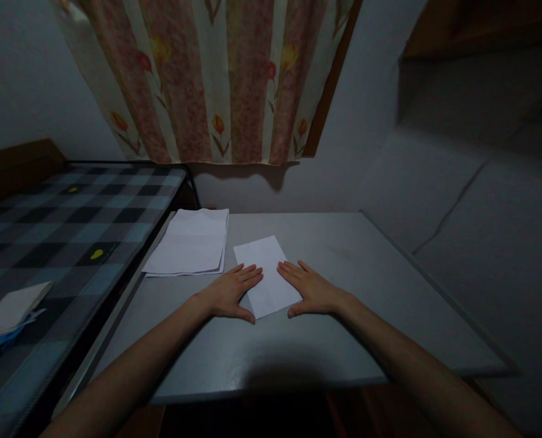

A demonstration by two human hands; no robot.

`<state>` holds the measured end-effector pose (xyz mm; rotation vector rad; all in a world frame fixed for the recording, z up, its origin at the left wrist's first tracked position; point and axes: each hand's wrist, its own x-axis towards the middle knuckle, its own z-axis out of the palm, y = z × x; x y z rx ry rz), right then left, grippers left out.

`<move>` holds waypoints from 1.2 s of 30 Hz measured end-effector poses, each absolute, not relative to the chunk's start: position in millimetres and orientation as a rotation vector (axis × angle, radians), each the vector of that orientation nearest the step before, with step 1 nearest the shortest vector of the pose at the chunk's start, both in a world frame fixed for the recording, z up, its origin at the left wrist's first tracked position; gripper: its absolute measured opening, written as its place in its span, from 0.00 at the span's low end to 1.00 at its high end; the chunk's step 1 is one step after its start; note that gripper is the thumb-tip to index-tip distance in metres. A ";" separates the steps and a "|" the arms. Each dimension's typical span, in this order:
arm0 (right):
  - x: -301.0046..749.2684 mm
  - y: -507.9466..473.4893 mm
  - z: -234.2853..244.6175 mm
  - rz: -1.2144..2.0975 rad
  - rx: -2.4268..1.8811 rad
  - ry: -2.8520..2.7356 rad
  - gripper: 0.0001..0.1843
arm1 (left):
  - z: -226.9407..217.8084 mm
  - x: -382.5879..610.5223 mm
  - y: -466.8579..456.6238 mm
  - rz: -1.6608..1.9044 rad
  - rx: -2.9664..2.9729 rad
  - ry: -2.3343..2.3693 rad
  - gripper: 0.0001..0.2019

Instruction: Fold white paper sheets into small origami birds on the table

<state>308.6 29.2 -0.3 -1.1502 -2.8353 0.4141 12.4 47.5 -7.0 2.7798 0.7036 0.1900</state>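
A single white sheet of paper lies on the grey table right in front of me. My left hand rests flat on the table with its fingers stretched out, touching the sheet's left edge. My right hand lies flat in the same way, fingers on the sheet's right edge. Neither hand grips anything.
A stack of white paper sheets lies at the table's far left. A bed with a checked cover stands to the left, with a folded white item on it. A floral curtain hangs on the wall behind.
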 end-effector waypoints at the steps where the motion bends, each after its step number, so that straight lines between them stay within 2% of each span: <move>1: 311.1 27.2 -1.0 0.406 -1.150 -2.837 0.63 | -6.9 10.6 47.2 0.188 2.784 0.730 0.51; 4: 315.5 22.2 -0.4 0.387 -1.181 -2.834 0.65 | -5.2 6.4 46.3 0.190 2.809 0.826 0.50; 7: 314.8 19.3 0.4 0.378 -1.227 -2.802 0.66 | -2.6 6.7 45.6 0.186 2.876 0.866 0.44; 13: 315.3 17.1 -0.1 0.453 -1.200 -2.761 0.62 | -7.8 12.9 45.3 0.340 3.027 0.914 0.17; 16: 319.3 17.5 0.6 0.468 -1.168 -2.731 0.61 | -15.9 9.9 45.3 0.507 2.966 0.937 0.12; 18: 321.2 19.4 0.1 0.469 -1.160 -2.699 0.61 | -20.4 5.8 45.6 0.620 2.883 0.934 0.12; 20: 320.4 23.0 -1.6 0.472 -1.150 -2.641 0.57 | -22.6 2.2 46.0 0.699 2.795 0.929 0.12; 22: 315.5 27.7 -3.8 0.463 -1.151 -2.516 0.43 | -22.1 1.0 46.1 0.741 2.716 0.926 0.12; 24: 306.9 32.8 -5.4 0.452 -1.206 -2.330 0.24 | -19.9 3.0 45.8 0.759 2.623 0.977 0.11; 26: 296.2 37.1 -5.8 0.470 -1.323 -2.135 0.14 | -17.8 7.9 44.9 0.790 2.483 1.134 0.11; 27: 290.7 38.8 -5.7 0.494 -1.385 -2.050 0.13 | -17.3 11.2 44.3 0.812 2.405 1.232 0.14; 29: 281.0 41.4 -5.1 0.537 -1.467 -1.917 0.12 | -17.7 18.8 42.8 0.878 2.284 1.400 0.27; 31: 274.3 43.1 -4.9 0.521 -1.510 -1.868 0.20 | -18.9 26.4 40.8 0.927 2.282 1.479 0.38; 33: 271.1 44.0 -5.3 0.425 -1.573 -1.897 0.28 | -19.5 32.4 38.7 0.930 2.381 1.521 0.39; 36: 271.4 44.4 -6.5 0.273 -1.681 -1.971 0.33 | -18.9 36.9 36.6 0.870 2.570 1.589 0.31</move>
